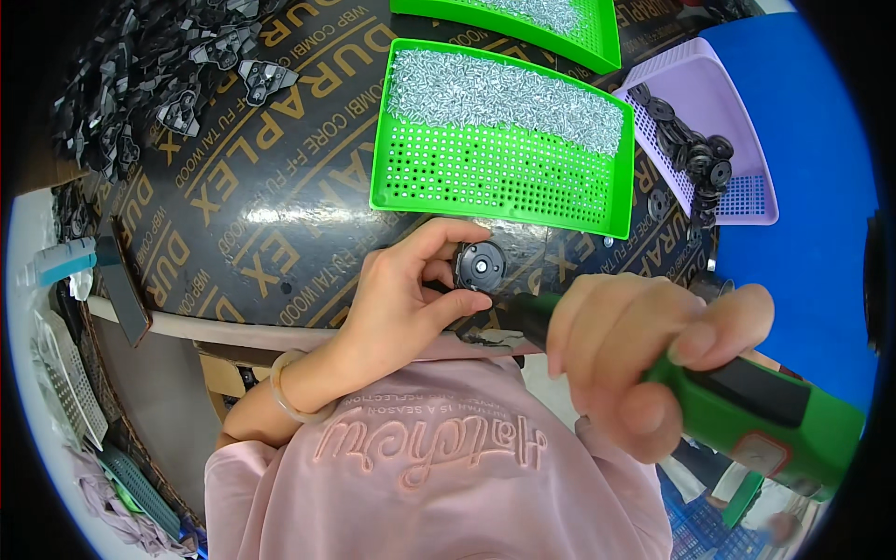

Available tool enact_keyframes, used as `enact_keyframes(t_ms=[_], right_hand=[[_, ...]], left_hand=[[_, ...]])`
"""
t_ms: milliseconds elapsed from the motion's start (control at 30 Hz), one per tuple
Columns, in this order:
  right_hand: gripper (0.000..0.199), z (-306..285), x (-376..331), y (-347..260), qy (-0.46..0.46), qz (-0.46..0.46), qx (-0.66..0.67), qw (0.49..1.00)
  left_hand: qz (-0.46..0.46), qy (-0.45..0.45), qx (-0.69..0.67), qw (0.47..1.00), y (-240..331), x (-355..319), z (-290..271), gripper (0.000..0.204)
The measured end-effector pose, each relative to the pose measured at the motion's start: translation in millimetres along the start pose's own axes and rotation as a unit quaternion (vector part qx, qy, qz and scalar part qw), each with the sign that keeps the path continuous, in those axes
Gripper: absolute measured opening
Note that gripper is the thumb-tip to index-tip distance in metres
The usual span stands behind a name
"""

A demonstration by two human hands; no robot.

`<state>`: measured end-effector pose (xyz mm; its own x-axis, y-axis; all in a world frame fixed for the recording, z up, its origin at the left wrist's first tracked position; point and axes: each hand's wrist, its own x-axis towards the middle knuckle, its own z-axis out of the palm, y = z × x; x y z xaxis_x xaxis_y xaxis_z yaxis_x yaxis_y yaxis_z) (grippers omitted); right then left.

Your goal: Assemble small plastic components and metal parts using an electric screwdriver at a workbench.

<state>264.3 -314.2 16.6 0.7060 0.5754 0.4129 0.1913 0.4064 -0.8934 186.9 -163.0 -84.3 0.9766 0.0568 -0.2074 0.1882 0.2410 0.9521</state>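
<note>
Far left: heap of black parts (177, 75) on the dark table (280, 205). L hand (411, 299), bangle (294, 397) on wrist, pinches a round black disc (480, 265) between thumb and fingers, at table's near edge, just below the green tray (495, 177) of small metal pins (504, 93). R hand (644, 355) clamped round green driver (756, 401), tip at the disc. Far right: purple basket (737, 168) w/ more discs.
</note>
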Motion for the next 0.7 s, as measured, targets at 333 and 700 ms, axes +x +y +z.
enact_keyframes(t_ms=[333,700], right_hand=[[0.034,4.2,-6.8,9.9,-0.011,-0.010,0.019,1.000],[0.040,12.5,-8.6,12.8,-0.042,-0.027,0.064,0.997]], left_hand=[[-0.006,-0.020,0.047,0.999,11.9,-6.2,-3.5,0.049],[-0.043,-0.066,0.126,0.989,27.3,-20.5,-8.6,0.049]])
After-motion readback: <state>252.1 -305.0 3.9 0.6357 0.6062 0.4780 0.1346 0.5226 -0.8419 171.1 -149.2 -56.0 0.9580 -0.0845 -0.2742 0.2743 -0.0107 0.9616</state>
